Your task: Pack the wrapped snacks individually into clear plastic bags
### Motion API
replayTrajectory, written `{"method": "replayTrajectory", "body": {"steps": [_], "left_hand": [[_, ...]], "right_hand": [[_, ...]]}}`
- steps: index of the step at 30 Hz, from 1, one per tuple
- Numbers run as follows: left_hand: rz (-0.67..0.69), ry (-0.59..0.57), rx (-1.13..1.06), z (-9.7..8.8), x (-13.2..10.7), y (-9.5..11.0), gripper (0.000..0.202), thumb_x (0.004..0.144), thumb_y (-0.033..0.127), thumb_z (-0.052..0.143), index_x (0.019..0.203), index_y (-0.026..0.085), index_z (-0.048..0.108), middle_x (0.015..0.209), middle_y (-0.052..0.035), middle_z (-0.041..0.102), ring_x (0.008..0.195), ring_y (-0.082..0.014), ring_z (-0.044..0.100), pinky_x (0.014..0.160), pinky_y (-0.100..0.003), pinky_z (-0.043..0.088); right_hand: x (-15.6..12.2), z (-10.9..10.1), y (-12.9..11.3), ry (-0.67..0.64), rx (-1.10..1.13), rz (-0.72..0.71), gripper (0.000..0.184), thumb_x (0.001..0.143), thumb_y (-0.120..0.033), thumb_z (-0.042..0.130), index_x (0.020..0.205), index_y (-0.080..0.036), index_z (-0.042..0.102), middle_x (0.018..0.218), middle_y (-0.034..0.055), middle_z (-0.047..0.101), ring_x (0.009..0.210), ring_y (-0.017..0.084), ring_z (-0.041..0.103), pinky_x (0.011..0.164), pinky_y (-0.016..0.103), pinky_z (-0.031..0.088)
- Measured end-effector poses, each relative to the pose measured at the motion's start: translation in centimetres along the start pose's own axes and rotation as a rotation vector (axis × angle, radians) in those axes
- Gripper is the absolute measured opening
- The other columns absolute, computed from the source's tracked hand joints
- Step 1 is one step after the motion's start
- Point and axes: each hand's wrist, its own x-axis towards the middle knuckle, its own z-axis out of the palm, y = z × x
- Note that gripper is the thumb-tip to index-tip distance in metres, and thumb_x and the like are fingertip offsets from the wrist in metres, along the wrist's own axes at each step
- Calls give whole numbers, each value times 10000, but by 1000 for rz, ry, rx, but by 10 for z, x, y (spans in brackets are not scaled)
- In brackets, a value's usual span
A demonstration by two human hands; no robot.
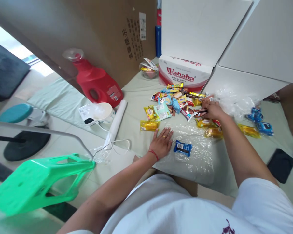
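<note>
My left hand lies flat on the table edge of a clear plastic bag, fingers spread, holding nothing. Just in front of it is a yellow snack packet. A blue snack packet rests on the clear bag, to the right of that hand. My right hand is at the right side of a heap of wrapped snacks, its fingers curled on a brown snack packet. More yellow packets lie under and beside the right wrist.
Behind the heap stands a Wahaha carton, with a small clear bowl to its left. Crumpled plastic and blue packets lie on the right, near a dark phone-like slab. A red jug, white roll and green stool are left.
</note>
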Motion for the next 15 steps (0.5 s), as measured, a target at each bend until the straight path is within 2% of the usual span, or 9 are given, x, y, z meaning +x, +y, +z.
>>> {"method": "replayTrajectory", "body": {"steps": [3, 6, 11, 13, 15], "left_hand": [[2, 16, -1, 1, 0, 0, 549, 1083, 384, 329, 1609, 263, 433, 1682, -58, 418, 1578, -253, 354, 1332, -592, 133], [5, 25, -6, 0, 0, -1, 548, 1082, 381, 334, 1607, 265, 438, 1676, -69, 427, 1577, -263, 357, 1328, -601, 133], [7, 18, -12, 0, -1, 0, 547, 1082, 378, 325, 1601, 257, 446, 1677, -70, 426, 1574, -260, 360, 1324, -602, 138], [5, 21, -9, 0, 0, 1, 549, 1081, 375, 323, 1603, 252, 444, 1680, -71, 420, 1575, -259, 357, 1325, -599, 130], [3, 19, -7, 1, 0, 1, 552, 1081, 376, 322, 1603, 247, 444, 1680, -74, 421, 1573, -261, 361, 1325, -601, 126]], "right_hand": [[-29, -22, -11, 28, -13, 108, 369, 712, -543, 828, 886, -239, 713, 1038, 164, 662, 1052, 385, 572, 913, 561, 480], [-80, -28, -42, -4, 95, 60, 394, 726, -556, 813, 935, -238, 707, 1016, 105, 669, 998, 329, 602, 885, 473, 493], [-164, 2, -123, -120, 269, -4, 382, 748, -487, 814, 1003, -233, 687, 1114, 86, 651, 1065, 301, 586, 909, 398, 478], [-181, 15, -148, -182, 223, 27, 390, 747, -440, 827, 1041, -226, 684, 1128, 100, 643, 1088, 314, 567, 910, 402, 464], [-190, 22, -162, -223, 159, 72, 449, 748, -424, 836, 1122, -230, 679, 1193, 122, 633, 1134, 340, 543, 911, 422, 453]]}}
